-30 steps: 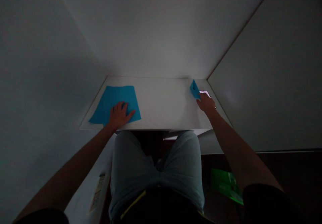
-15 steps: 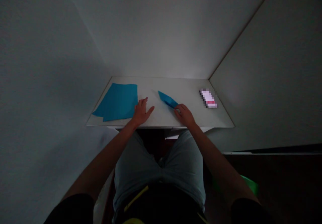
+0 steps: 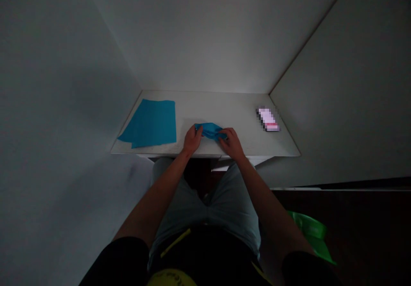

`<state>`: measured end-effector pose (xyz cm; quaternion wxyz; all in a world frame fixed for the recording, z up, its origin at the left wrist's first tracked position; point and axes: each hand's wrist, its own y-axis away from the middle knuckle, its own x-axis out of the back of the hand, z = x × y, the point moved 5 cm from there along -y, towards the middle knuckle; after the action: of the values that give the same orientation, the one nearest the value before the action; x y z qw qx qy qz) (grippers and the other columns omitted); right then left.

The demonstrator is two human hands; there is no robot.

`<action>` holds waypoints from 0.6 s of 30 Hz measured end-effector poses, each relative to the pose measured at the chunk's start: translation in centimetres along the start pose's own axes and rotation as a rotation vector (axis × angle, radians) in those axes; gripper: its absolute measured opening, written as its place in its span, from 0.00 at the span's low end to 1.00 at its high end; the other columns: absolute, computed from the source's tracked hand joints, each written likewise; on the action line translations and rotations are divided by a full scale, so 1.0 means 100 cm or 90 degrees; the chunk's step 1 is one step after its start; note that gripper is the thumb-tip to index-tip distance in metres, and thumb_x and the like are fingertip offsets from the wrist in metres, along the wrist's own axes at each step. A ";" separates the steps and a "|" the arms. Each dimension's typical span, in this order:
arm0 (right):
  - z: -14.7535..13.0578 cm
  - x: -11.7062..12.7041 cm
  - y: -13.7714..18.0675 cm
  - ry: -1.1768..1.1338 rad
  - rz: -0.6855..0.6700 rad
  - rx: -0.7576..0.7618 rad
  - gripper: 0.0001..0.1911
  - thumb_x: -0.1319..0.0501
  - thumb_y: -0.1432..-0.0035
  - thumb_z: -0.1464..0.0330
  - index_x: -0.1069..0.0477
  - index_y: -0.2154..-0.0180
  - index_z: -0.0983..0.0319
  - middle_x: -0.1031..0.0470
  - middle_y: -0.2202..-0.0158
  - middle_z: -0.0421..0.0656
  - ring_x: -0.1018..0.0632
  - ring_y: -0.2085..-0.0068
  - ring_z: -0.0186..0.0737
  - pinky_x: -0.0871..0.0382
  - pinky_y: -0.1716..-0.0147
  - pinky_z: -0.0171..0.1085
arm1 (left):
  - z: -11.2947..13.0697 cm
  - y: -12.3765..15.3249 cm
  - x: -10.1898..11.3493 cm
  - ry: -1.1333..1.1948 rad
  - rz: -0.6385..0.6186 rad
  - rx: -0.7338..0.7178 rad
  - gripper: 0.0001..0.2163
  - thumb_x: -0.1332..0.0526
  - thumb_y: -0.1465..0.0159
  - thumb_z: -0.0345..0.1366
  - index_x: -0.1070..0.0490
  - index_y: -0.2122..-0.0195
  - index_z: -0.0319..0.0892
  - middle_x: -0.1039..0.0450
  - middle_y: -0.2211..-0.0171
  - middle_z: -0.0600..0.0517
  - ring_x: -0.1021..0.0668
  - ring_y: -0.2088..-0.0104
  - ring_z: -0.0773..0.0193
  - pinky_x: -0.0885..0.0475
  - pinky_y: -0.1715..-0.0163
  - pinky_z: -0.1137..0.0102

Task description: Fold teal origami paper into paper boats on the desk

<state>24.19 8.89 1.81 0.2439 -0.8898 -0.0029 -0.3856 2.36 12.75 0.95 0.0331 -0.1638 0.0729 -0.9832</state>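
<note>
A piece of folded blue paper (image 3: 210, 130) is held between my two hands, just above the white desk. My left hand (image 3: 192, 140) grips its left end, thumb on the near side. My right hand (image 3: 232, 144) pinches the right end, with the fingertips on the folds. The paper looks long and narrow, with several creases and a raised, partly opened middle. To the left of my left hand, flat blue sheets (image 3: 156, 123) overlap on the desk, and neither hand touches them.
The white desk (image 3: 221, 106) stands against walls at the back and both sides. A phone (image 3: 268, 120), its screen blurred into pixels, lies at the desk's right end. A green plastic object (image 3: 311, 230) is on the dark floor at lower right.
My left hand has moved right, away from beside the sheets, and taken hold of the folded paper's left end. The paper has turned more level and its folds have spread somewhat.
</note>
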 end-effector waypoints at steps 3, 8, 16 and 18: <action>-0.002 0.002 -0.002 0.069 0.008 -0.026 0.15 0.38 0.32 0.63 0.24 0.46 0.58 0.20 0.50 0.50 0.24 0.47 0.54 0.35 0.41 0.54 | 0.002 0.001 0.000 -0.021 0.002 0.000 0.22 0.48 0.23 0.54 0.28 0.66 0.45 0.22 0.70 0.48 0.20 0.65 0.57 0.28 0.57 0.63; -0.020 0.015 -0.024 0.168 -0.024 -0.033 0.13 0.36 0.31 0.59 0.22 0.49 0.55 0.17 0.57 0.48 0.26 0.51 0.57 0.39 0.47 0.53 | 0.003 0.001 0.001 -0.039 0.011 -0.001 0.29 0.54 0.24 0.62 0.31 0.70 0.46 0.24 0.72 0.49 0.22 0.68 0.57 0.31 0.61 0.64; -0.061 -0.002 -0.058 0.241 -0.169 0.061 0.16 0.37 0.30 0.54 0.22 0.53 0.59 0.17 0.58 0.50 0.22 0.53 0.55 0.38 0.49 0.50 | 0.000 0.001 0.000 -0.052 -0.020 0.005 0.35 0.61 0.25 0.68 0.36 0.76 0.46 0.30 0.77 0.51 0.27 0.72 0.60 0.35 0.67 0.64; -0.064 -0.008 -0.060 0.218 -0.171 0.035 0.17 0.38 0.29 0.53 0.22 0.53 0.60 0.16 0.59 0.50 0.21 0.54 0.54 0.36 0.51 0.49 | 0.000 0.001 -0.001 -0.059 -0.026 0.004 0.36 0.62 0.26 0.68 0.35 0.76 0.46 0.29 0.76 0.50 0.27 0.71 0.59 0.36 0.66 0.64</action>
<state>18.12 11.55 7.58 0.2116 -0.7960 -0.0906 -0.5598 2.45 12.68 0.94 0.0170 -0.2108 0.0647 -0.9752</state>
